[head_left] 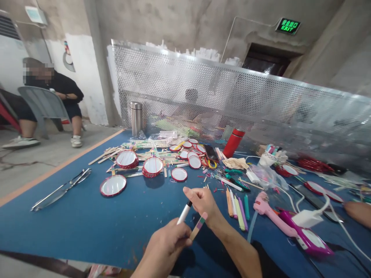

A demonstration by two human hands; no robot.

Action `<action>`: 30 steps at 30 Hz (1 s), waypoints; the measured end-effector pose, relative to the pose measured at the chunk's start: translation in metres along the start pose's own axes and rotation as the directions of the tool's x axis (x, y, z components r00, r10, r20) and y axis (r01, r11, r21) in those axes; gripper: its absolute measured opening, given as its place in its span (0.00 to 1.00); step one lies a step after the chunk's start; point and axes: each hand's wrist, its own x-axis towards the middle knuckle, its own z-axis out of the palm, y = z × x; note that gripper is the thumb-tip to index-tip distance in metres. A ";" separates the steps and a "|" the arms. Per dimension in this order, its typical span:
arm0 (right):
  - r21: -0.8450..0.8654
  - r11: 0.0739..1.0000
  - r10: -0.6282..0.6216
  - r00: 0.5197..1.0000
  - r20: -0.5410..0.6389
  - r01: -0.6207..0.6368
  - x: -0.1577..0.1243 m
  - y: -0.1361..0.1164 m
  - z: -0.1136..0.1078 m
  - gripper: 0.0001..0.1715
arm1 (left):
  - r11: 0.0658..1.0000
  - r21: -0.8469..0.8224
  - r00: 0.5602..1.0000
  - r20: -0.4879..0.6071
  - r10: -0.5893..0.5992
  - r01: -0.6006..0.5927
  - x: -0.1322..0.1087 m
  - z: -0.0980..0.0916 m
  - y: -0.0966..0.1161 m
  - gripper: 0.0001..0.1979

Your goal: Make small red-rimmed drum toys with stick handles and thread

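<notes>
My left hand [166, 243] is low at the centre, fingers closed round a white marker [182, 215] and a striped coloured stick [198, 226]. My right hand [204, 201] reaches in from the right just above it. Its fingers are curled at the marker's black top end and touch the stick's upper tip. Both hands hover over the blue table top [87, 224]. Several coloured sticks [237, 206] lie just right of my right hand.
Red-rimmed round discs [113, 185] and wooden sticks [150, 152] lie beyond. Metal tongs [59, 190] lie left; pink [268, 213] and purple [307, 236] glue guns lie right. A red bottle [233, 143], steel flask [136, 117], perforated screen [232, 96], a seated person [55, 96] and another person's hand [358, 212] are visible.
</notes>
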 end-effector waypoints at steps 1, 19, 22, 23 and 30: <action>-0.033 0.999 -0.011 1.000 0.024 0.012 0.000 0.000 -0.002 0.33 | 1.000 0.011 1.000 0.000 -0.001 0.001 0.000 0.000 0.001 0.09; -0.020 0.997 -0.077 0.995 0.061 0.078 -0.009 -0.004 -0.004 0.29 | 0.967 -0.254 0.988 0.154 0.030 0.010 -0.003 -0.023 0.010 0.14; -0.007 0.999 0.036 0.989 0.142 -0.035 -0.006 -0.002 -0.005 0.33 | 0.981 -0.195 0.995 0.098 0.023 -0.003 -0.004 -0.016 0.004 0.11; -0.005 0.998 0.070 0.984 0.167 -0.070 -0.006 -0.002 -0.006 0.33 | 0.983 -0.182 0.995 0.096 0.030 -0.012 -0.004 -0.015 0.002 0.10; 0.201 0.970 0.086 0.966 0.245 -0.137 -0.017 -0.006 -0.002 0.28 | 0.969 -0.242 0.988 0.129 0.088 -0.055 -0.003 -0.019 0.005 0.13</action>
